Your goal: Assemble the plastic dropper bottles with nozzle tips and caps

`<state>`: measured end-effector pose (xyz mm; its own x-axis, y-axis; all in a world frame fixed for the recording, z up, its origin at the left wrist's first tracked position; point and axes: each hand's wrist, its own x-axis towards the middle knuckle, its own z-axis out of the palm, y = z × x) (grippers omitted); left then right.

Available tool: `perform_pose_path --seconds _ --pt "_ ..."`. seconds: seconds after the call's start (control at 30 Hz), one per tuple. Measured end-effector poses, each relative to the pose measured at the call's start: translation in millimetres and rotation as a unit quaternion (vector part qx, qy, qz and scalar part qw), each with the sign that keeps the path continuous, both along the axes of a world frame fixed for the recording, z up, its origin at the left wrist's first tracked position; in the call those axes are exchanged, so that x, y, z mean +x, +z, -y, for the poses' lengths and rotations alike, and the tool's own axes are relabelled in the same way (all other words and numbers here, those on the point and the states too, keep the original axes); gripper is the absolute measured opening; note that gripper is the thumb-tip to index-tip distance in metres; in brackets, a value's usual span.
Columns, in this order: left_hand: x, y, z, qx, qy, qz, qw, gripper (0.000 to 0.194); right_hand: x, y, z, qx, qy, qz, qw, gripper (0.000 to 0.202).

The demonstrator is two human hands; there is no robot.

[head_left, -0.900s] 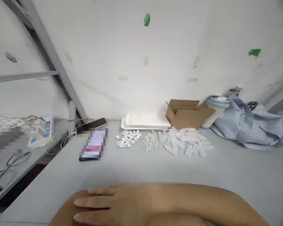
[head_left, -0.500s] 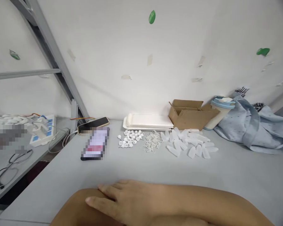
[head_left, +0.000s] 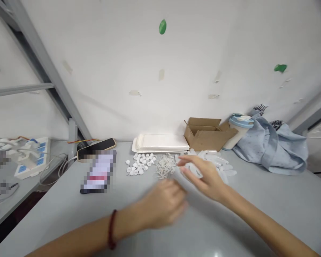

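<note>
My left hand (head_left: 163, 205), with a dark red bracelet (head_left: 112, 230) at the wrist, is over the front of the table. Its fingers look bent but are smeared by motion. Farther right, my right hand (head_left: 204, 178) is open, thumb and fingers apart, over the near left part of a pile of translucent white finger-shaped sleeves (head_left: 224, 166), hiding some of them. Just left of its fingertips lies a heap of thin whitish strips (head_left: 164, 166). Beyond that heap, to the left, several small white cone-shaped pieces (head_left: 140, 164) are spread out. Nothing shows between the right fingers.
Behind the small parts are a stack of flat white packets (head_left: 162, 142) and an open cardboard box (head_left: 210, 139). A lidded cup (head_left: 238, 130) and a light blue cloth bag (head_left: 273, 150) stand right. Two phones, one lit (head_left: 98, 173), one dark (head_left: 96, 148), and a power strip (head_left: 33, 164) are left.
My crossed arms have come apart. The right hand has gone out to the sleeves, and the left hand now shows over the table. The view has shifted a little.
</note>
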<state>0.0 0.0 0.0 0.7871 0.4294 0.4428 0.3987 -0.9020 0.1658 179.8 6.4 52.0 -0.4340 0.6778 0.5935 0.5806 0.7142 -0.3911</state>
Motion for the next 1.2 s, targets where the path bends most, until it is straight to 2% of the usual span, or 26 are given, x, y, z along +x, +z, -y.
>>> perform_pose_path --seconds 0.07,0.13,0.27,0.37,0.47,0.6,0.7,0.8,0.9,1.07,1.2 --pt "-22 3.9 -19 -0.006 0.045 0.022 0.999 0.018 36 -5.9 -3 -0.017 -0.099 -0.008 0.995 0.014" --pt "-42 2.7 -33 0.018 0.097 0.035 0.994 0.018 58 -21.2 -1 -0.014 -0.138 0.001 0.99 0.013" --pt "-67 -4.9 -43 0.073 0.131 0.002 0.989 0.017 63 -57.8 -4 0.036 -0.13 0.058 0.989 0.013" --pt "-75 -6.3 -47 0.088 0.165 -0.023 0.982 0.02 50 -71.1 -16 0.046 -0.106 0.101 0.988 0.015" --pt "-75 -1.0 -50 0.091 0.19 0.005 0.978 0.02 39 -72.3 -24 0.06 -0.099 0.127 0.985 0.017" --pt "-62 1.0 -48 0.078 0.18 0.007 0.98 0.015 33 -72.5 -19 0.102 -0.095 0.151 0.979 0.02" --pt "-51 -4.2 -44 0.065 0.163 -0.005 0.985 0.014 32 -70.9 -14 0.09 -0.122 0.181 0.972 0.018" --pt "-42 -8.4 -40 0.07 0.147 -0.019 0.986 0.007 28 -64.5 -17 0.05 -0.156 0.258 0.952 0.015" --pt "-35 -14.9 -37 0.081 0.157 -0.025 0.984 0.007 21 -58.5 -23 0.022 -0.189 0.301 0.934 0.012" --pt "-25 -33.2 -29 0.095 0.193 -0.022 0.976 0.016 22 -59.3 -19 0.023 -0.192 0.229 0.954 0.019" --pt "-25 -38.3 -22 0.111 0.174 -0.016 0.978 0.015 34 -65.5 -7 0.015 -0.172 0.241 0.955 0.021"
